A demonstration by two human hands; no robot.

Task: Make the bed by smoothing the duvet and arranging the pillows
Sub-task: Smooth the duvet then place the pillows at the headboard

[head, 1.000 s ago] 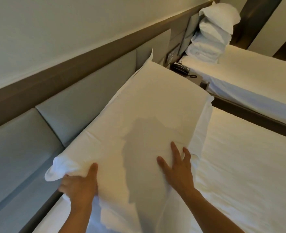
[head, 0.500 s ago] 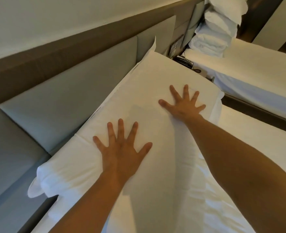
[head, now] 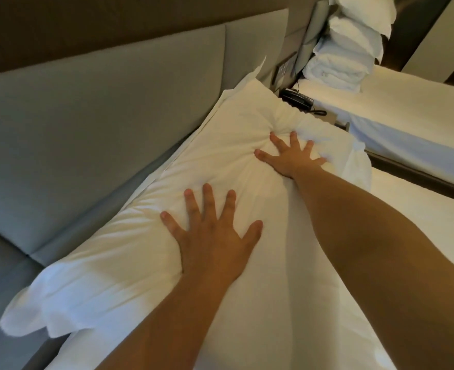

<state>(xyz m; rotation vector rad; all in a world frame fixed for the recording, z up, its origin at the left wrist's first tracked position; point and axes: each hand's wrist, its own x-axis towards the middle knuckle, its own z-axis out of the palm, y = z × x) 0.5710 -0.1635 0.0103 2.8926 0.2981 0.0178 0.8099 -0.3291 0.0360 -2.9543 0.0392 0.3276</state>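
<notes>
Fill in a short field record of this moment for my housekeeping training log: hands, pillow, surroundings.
left hand: flat, fingers spread, pressing the pillow
right hand: flat, fingers spread, pressing farther along the same pillow, denting it
pillow position: lying along the grey padded headboard
duvet: white, beside the pillow
neighbouring bed: stacked pillows at its head
between beds: black telephone

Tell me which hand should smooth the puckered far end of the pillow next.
Right. The right hand lies flat on the far end of the pillow, amid the creases radiating from its fingers. The left hand presses the nearer half, farther from those wrinkles, and could probably steady the pillow.
</notes>
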